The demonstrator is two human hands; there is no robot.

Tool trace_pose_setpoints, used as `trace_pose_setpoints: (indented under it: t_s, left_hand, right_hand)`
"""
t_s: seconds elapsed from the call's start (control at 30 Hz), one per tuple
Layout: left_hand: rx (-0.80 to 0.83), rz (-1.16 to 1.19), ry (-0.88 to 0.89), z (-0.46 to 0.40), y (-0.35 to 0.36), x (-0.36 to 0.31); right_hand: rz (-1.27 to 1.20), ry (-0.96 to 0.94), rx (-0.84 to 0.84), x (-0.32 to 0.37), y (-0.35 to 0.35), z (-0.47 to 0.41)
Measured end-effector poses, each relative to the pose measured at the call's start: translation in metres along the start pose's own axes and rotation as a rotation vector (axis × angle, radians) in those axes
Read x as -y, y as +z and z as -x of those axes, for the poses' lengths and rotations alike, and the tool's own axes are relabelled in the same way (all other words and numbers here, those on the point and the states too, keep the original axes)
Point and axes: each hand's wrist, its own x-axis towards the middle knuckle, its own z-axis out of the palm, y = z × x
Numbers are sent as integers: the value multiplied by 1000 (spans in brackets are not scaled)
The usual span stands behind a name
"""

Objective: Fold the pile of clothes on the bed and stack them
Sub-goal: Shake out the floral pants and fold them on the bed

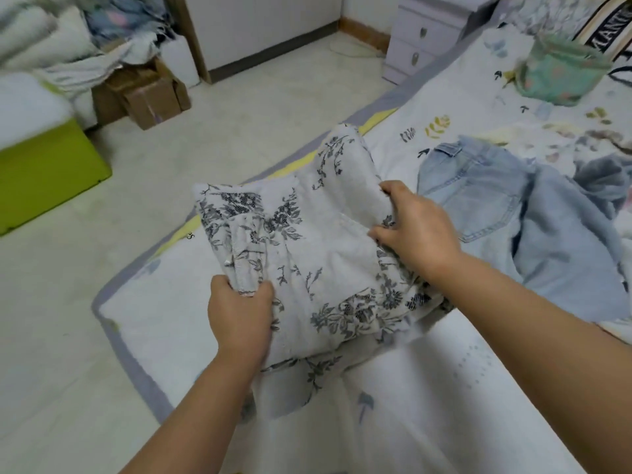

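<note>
A white garment with a dark floral print [328, 254] is partly folded and held above the near corner of the bed [427, 388]. My left hand [239, 316] grips its near left edge, fingers curled round a bunched fold. My right hand [415, 227] pinches the right side of the garment, thumb on top. To the right, light blue jeans [496, 206] lie spread on the bed, next to a grey-blue cloth [605, 179]. A folded green patterned garment [561, 71] sits farther back on the bed.
The bed's grey and yellow border [136, 364] runs along its left edge beside a pale tiled floor [239, 107]. A lime-green box [44, 169], cardboard boxes [147, 94] and heaped laundry [51, 46] stand at the left. A lilac drawer unit [424, 32] stands by the bed's far end.
</note>
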Motion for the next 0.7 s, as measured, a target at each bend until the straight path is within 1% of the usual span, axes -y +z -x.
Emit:
trace_pose_setpoints:
  t_s: [0.07,0.2,0.3,0.4,0.47,0.53,0.57,0.6,0.67,0.7]
  left_hand:
    - [-67,30,-32,-8,8,4]
    - [-198,88,-83,-16,26,17]
    - [-249,84,-137,-19,35,34]
    - [-219,27,-178,-24,36,55]
    - [-158,-42,-220,-27,34,64]
    - [-157,-127,-218,-29,31,64]
    - [-188,-193,-159,-30,28,62]
    - [-227,-279,-49,-31,25,60]
    - [-261,-464,260,-36,22,55]
    - [-240,-558,413,-39,22,55]
  right_hand:
    - [13,-84,14,0,13,-25]
    - [70,-185,91,-2,45,-68]
    - [133,-231,161,-4,75,-82]
    - [212,-166,209,-15,103,-85]
    - [338,-53,240,-22,116,-84]
    - [423,82,258,-23,122,-80]
    - [409,139,243,-21,123,-77]
    - [367,181,202,-17,125,-71]
    - [264,219,74,-14,130,-54]
    - [237,220,27,-13,134,-43]
